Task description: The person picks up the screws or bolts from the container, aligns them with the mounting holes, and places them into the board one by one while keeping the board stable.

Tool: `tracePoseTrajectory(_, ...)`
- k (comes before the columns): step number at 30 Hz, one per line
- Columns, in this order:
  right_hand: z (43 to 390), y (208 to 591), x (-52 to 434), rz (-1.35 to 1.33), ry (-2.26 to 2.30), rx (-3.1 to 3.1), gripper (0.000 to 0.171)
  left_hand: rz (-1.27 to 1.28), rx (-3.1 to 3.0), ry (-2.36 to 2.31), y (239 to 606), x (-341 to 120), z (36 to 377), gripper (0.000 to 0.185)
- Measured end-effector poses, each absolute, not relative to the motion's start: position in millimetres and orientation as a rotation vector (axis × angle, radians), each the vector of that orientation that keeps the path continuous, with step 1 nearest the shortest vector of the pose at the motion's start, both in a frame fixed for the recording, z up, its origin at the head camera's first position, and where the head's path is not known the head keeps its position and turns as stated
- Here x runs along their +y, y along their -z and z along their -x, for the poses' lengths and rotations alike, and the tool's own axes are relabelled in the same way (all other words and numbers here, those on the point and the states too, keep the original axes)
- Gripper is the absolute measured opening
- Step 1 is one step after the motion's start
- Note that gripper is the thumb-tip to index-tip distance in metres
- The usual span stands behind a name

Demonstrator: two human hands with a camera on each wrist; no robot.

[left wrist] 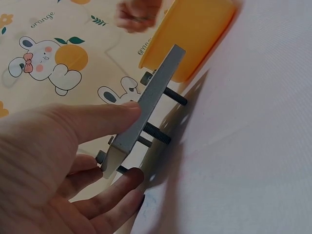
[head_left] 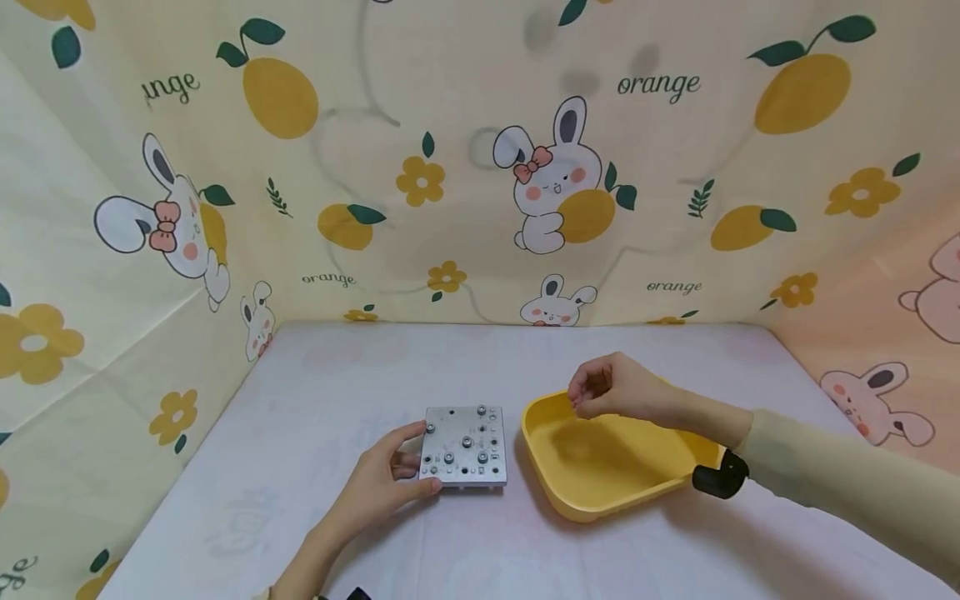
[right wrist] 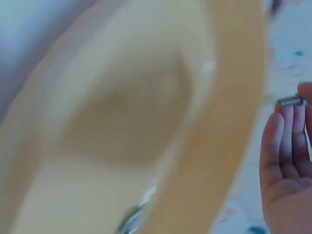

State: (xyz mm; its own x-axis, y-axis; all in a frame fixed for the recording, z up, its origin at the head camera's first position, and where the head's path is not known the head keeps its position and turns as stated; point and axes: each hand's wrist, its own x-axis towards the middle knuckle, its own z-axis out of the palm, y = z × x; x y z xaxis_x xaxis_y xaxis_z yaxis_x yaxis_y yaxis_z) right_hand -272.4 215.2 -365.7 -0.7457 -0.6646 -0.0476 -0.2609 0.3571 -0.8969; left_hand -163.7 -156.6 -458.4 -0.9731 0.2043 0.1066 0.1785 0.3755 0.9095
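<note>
My left hand [head_left: 378,475] grips the left edge of a square metal plate [head_left: 457,423], thumb on the near corner. Several socket-head bolts [head_left: 467,442] stand in holes on its top face. In the left wrist view, their threaded shanks [left wrist: 157,132] stick out below the plate, close over the table. Above the far rim of a yellow tray [head_left: 547,493] is my right hand [head_left: 611,387], fingers curled in. The right wrist view shows it pinching a small metal bolt [right wrist: 291,101] between thumb and fingertips.
Shiny metal pieces [right wrist: 130,222] lie in the tray, blurred at the bottom of the right wrist view. The tray stands to the right of the plate on a white-covered table [head_left: 390,367]. Printed fabric walls [head_left: 450,233] enclose the back and sides.
</note>
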Motion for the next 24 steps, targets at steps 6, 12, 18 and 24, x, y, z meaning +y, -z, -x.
tracePoseTrajectory(6,234.6,342.5,166.4,0.748,1.616,2.162,0.021,-0.347,2.599,-1.695,457.2,-156.4,164.0,0.085)
tracePoseTrajectory(12,193.4,373.9,97.0,0.602,1.973,2.103,0.019,-0.353,2.578,-1.711,460.0,-156.2,164.5,0.085)
tracePoseTrajectory(18,184.4,415.8,37.0,0.556,2.129,2.203,0.014,-0.417,2.542,-1.759,460.7,-159.3,169.7,0.081)
tracePoseTrajectory(24,177.6,414.9,14.8,0.551,2.192,2.231,0.011,-0.461,2.514,-1.784,463.9,-163.7,168.2,0.079)
